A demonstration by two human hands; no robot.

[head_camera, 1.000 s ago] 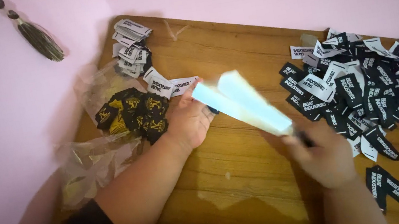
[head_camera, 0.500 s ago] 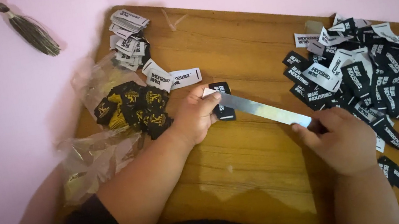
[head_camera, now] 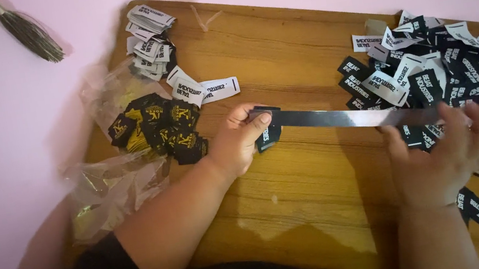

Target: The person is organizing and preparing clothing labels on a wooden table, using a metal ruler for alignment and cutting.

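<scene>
Hands, left [head_camera: 240, 144] and right [head_camera: 447, 149], grip a metal strip [head_camera: 346, 117] over bare table [head_camera: 312, 187] between label piles [head_camera: 461, 77].

The counter [head_camera: 325, 191] was warm brown wood with a darker grain, set against pale pink walls [head_camera: 12, 157]. The strip [head_camera: 339, 118] across it was grey and shiny, and the labels [head_camera: 467, 73] heaped at the counter's right were black with white lettering, some white with black. At its left lay black-and-yellow patterned labels [head_camera: 158, 128] beside clear plastic [head_camera: 110, 187].
</scene>
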